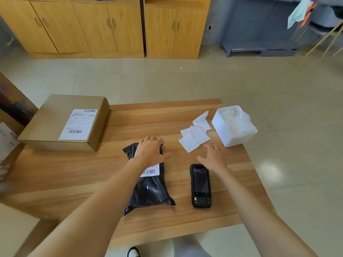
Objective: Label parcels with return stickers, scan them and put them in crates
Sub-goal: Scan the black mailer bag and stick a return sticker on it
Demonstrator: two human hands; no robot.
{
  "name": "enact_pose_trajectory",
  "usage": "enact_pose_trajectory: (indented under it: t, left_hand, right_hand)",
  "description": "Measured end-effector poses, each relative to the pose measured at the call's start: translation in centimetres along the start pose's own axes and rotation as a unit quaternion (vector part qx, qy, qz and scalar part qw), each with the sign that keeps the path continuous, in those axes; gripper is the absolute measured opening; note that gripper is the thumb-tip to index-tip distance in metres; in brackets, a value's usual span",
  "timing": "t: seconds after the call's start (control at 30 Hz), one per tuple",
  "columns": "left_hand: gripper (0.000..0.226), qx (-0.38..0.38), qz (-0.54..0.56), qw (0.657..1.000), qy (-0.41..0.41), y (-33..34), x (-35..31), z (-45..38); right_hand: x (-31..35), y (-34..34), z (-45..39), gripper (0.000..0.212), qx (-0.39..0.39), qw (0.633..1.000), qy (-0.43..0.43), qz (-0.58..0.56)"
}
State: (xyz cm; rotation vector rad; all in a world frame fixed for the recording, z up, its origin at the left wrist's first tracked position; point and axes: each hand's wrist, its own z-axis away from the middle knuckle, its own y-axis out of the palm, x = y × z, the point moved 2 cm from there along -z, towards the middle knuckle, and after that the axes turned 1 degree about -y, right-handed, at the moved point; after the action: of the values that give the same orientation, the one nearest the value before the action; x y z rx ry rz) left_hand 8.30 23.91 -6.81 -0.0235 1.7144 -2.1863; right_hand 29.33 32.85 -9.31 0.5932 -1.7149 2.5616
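A black plastic mailer parcel with a white barcode label lies on the wooden table. My left hand rests on the parcel's far end, fingers curled over its top edge. My right hand hovers open, fingers spread, between the black handheld scanner and a loose pile of white return stickers. The scanner lies flat on the table to the right of the parcel. A cardboard box parcel with a shipping label sits at the table's far left.
A white box with a plastic bag in it stands at the table's right edge. More cartons are stacked at the left. Wooden cabinets and a grey crate line the far wall across tiled floor.
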Motion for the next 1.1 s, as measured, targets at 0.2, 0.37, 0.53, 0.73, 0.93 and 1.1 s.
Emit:
enact_pose_trajectory:
  t: [0.2,0.37,0.53,0.73,0.93,1.1]
  left_hand:
    - [0.061,0.032,0.030,0.998,-0.040,1.8,-5.1,-5.7]
    - [0.061,0.062,0.047,0.994,-0.073,3.4,-6.7,-8.7]
    - [0.056,0.089,0.044,0.990,-0.099,5.3,-6.3,-11.4]
    - [0.059,0.102,0.043,0.989,-0.102,7.4,-5.7,-13.1]
    - [0.060,0.082,0.046,0.991,-0.095,8.1,-5.3,-13.4]
    - [0.068,0.084,0.041,0.991,-0.091,7.7,-5.0,-13.5]
  right_hand:
    - [-2.3,-0.9,-5.4,0.058,0.030,0.999,-0.038,-0.008]
    - [-2.2,-0.1,-9.5,0.060,0.068,0.995,-0.074,-0.022]
    - [-0.9,2.1,-12.7,0.062,0.080,0.992,-0.096,-0.014]
    - [-0.7,4.4,-14.6,0.063,0.069,0.992,-0.107,0.010]
    - [-1.0,5.1,-15.4,0.046,0.062,0.990,-0.110,-0.067]
    - [-1.1,5.0,-15.0,0.021,0.073,0.981,-0.099,-0.149]
